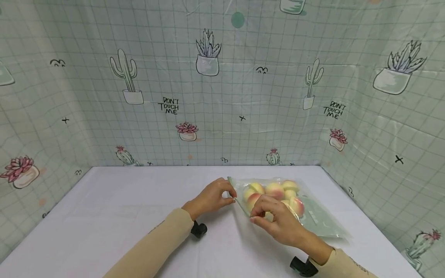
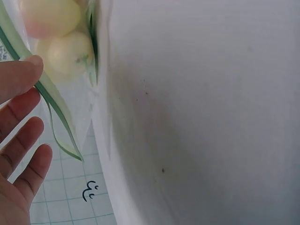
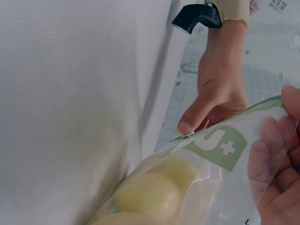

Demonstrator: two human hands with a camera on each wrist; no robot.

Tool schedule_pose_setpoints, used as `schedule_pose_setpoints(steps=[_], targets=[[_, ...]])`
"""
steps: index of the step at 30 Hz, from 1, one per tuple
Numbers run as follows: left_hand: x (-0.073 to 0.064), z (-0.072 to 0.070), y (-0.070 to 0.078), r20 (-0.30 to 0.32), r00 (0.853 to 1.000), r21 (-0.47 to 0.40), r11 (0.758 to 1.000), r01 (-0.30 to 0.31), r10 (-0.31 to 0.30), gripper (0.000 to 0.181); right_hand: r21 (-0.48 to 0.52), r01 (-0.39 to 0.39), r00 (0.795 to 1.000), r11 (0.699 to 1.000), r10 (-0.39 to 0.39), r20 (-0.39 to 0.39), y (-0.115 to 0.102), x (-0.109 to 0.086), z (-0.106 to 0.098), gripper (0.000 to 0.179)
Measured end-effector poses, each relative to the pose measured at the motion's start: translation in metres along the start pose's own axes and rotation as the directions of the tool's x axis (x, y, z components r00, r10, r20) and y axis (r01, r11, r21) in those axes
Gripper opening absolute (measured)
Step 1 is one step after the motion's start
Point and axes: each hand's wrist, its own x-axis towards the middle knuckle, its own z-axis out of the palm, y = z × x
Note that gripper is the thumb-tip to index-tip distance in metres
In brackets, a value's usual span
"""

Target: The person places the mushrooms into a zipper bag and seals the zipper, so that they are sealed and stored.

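Observation:
A clear zip bag (image 1: 318, 218) with a green rim (image 1: 242, 207) lies on the table's right half, holding several yellow-and-pink peaches (image 1: 274, 190). My left hand (image 1: 222, 193) pinches the rim between thumb and fingers. In the right wrist view, a small white slider shows by the left thumb (image 3: 185, 126). Nearer me, my right hand (image 1: 274, 218) grips the rim by its near end, its fingers seen through the plastic in the right wrist view. In the left wrist view, the two green strips (image 2: 65, 124) stand apart toward the far corner.
A white cloth covers the table (image 1: 121, 231). Grid-patterned curtains (image 1: 222, 96) with cactus prints rise behind it and along both sides. Each wrist carries a black camera mount (image 1: 199, 229).

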Motion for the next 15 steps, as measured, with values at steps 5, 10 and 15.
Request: schedule_pose_setpoints(steps=[5,10,15], targets=[[0.0006,0.0005,-0.0019,0.013,1.0,0.018,1.0,-0.001,0.001,0.006,0.001,0.004,1.0,1.0,-0.004,0.005,-0.001,-0.0002,-0.0002,0.027],[0.0014,0.0004,-0.0033,0.015,1.0,0.025,1.0,0.004,-0.005,0.006,0.0,0.008,1.0,1.0,-0.008,0.004,-0.0009,0.0002,0.0001,0.027],[0.0025,0.0016,-0.0057,0.009,1.0,0.025,1.0,-0.006,0.006,0.006,-0.001,0.009,1.0,1.0,-0.009,0.008,-0.0015,0.0003,-0.0001,0.027]])
